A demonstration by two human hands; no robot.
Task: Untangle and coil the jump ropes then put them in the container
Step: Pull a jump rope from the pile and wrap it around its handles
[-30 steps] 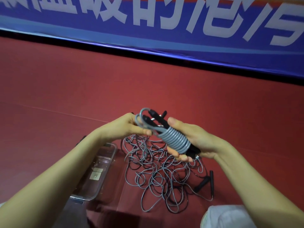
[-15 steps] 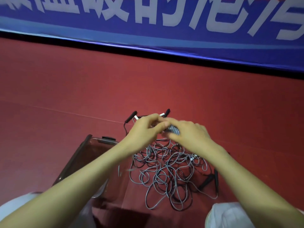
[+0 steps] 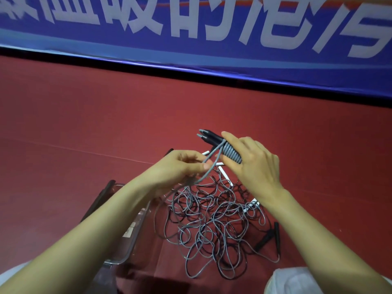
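Above the tangle [image 3: 212, 219] on the floor [image 3: 84, 124]: right hand [image 3: 252, 164], fingers clamped on paired handles [image 3: 210, 136] with rope [image 3: 232, 154] wound round them. Left hand [image 3: 180, 166] pinches the loose tail [image 3: 214, 161]. Step: finishing the coil. Next, likely: tuck tail, lower bundle into container [image 3: 135, 234], near left.

Dim, soft light; slight wide-angle warping

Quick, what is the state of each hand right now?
Left hand: pinches the loose grey strand.
Right hand: grips the coiled jump rope.
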